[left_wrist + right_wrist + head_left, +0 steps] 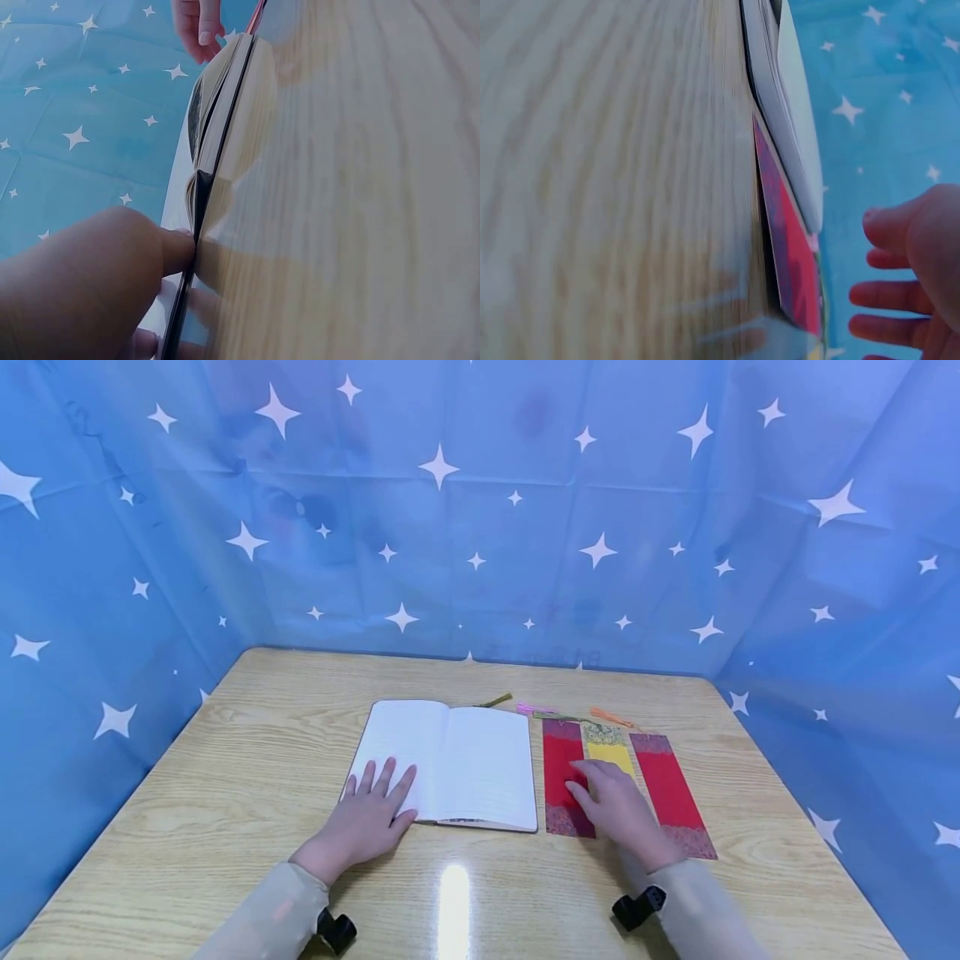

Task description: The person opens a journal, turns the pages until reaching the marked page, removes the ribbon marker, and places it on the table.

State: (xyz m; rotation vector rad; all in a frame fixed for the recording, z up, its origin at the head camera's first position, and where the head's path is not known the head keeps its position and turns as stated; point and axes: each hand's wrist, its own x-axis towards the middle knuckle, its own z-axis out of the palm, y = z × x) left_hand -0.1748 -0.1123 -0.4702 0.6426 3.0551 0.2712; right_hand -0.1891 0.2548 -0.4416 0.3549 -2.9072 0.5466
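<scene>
An open notebook [487, 760] with white lined pages lies on the table. My left hand [363, 820] rests on its left page with the fingers spread, the thumb [177, 249] at the lower edge. To the right of the notebook lie a red bookmark [561, 768], a yellow bookmark [609, 752] and a second red bookmark [675, 789], all with patterned ends. Above the first red one and the yellow one is my right hand [618, 806], holding nothing, its fingers slightly bent. In the right wrist view those fingers [892, 296] are raised off the red bookmark [791, 247].
An olive tassel [495, 701] sticks out past the notebook's top edge. Pink [534, 708], green [558, 717] and orange [611, 717] tassels lie above the bookmarks. The wooden table [225, 777] ends at a blue star-patterned curtain [480, 527].
</scene>
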